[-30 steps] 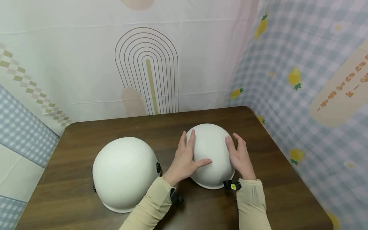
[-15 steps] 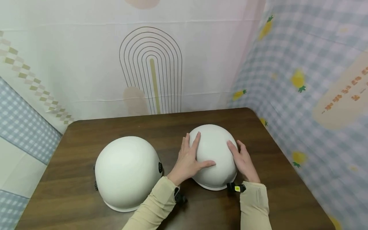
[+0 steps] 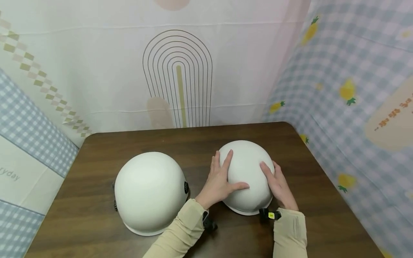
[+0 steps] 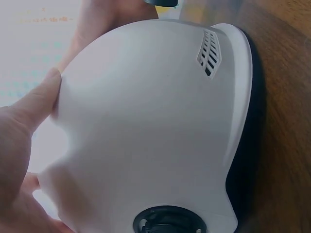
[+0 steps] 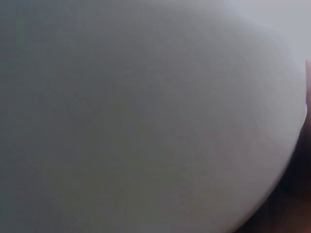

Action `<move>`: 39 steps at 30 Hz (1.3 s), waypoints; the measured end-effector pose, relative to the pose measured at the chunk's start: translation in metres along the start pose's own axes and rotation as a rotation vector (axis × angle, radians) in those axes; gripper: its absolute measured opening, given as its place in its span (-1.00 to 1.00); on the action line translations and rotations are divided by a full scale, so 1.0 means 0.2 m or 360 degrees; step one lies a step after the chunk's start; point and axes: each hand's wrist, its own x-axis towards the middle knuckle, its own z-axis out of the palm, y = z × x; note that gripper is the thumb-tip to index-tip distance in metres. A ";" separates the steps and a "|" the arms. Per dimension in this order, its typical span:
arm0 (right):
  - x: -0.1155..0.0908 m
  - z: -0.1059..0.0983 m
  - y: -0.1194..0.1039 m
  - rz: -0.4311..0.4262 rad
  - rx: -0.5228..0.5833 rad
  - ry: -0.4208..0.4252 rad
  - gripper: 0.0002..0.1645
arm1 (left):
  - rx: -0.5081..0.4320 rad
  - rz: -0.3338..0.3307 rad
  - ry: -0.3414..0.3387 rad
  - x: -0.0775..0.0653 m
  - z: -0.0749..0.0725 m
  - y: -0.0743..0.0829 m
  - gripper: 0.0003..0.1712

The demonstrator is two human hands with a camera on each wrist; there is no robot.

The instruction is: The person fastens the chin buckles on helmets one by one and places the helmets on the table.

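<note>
A white helmet (image 3: 246, 161) sits dome up on the right half of the table, between my two hands. My left hand (image 3: 220, 183) rests against its left side, fingers spread and thumb lying across the front. On the opposite side my right hand (image 3: 280, 187) touches the shell with its thumb on top; some of its fingers are hidden behind the curve. In the left wrist view the shell shows a slotted vent (image 4: 210, 53) near the brim and a dark oval fitting (image 4: 170, 221). White shell (image 5: 155, 121) fills most of the right wrist view, blurred.
A second white helmet (image 3: 148, 191) with a black side fitting (image 3: 186, 187) stands to the left, close to my left sleeve. Under both lies a dark wooden table (image 3: 193, 139). Behind hangs a pale printed cloth (image 3: 238, 71), with blue checked cloth (image 3: 335, 118) at the right.
The whole head view has shifted to the right. My right hand has closed in on the helmet's side, and my left hand stays against it. Both helmets keep their places on the table.
</note>
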 end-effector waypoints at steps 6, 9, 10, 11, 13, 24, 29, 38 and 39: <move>0.01 0.00 0.01 -0.0079 0.0013 0.0012 0.13 | -0.0050 -0.0021 -0.0025 0.00 0.00 0.00 0.30; 0.00 0.01 0.03 -0.0074 0.0036 0.0039 0.13 | -0.0052 -0.0024 -0.0035 0.00 0.00 0.00 0.30; 0.00 0.01 0.03 -0.0068 0.0043 0.0047 0.13 | -0.0050 -0.0025 -0.0037 0.00 0.00 0.00 0.30; 0.00 0.01 0.03 -0.0064 0.0049 0.0053 0.13 | -0.0049 -0.0026 -0.0038 -0.01 0.00 0.01 0.30; -0.01 0.02 0.03 -0.0057 0.0048 0.0065 0.13 | -0.0056 -0.0036 -0.0041 -0.01 0.00 0.01 0.31; -0.02 0.00 0.00 -0.0100 0.0004 0.0126 0.12 | -0.0125 -0.0049 -0.0030 -0.02 0.01 0.01 0.33; -0.04 -0.02 -0.02 -0.0128 -0.0044 0.0150 0.11 | -0.0161 -0.0046 -0.0028 -0.01 0.01 0.01 0.34; -0.05 -0.05 -0.04 -0.0155 -0.0025 0.0219 0.11 | -0.0216 -0.0032 -0.0025 -0.01 0.01 0.01 0.34; -0.05 -0.05 -0.04 -0.0168 -0.0019 0.0226 0.10 | -0.0220 -0.0032 -0.0024 0.00 0.01 0.01 0.34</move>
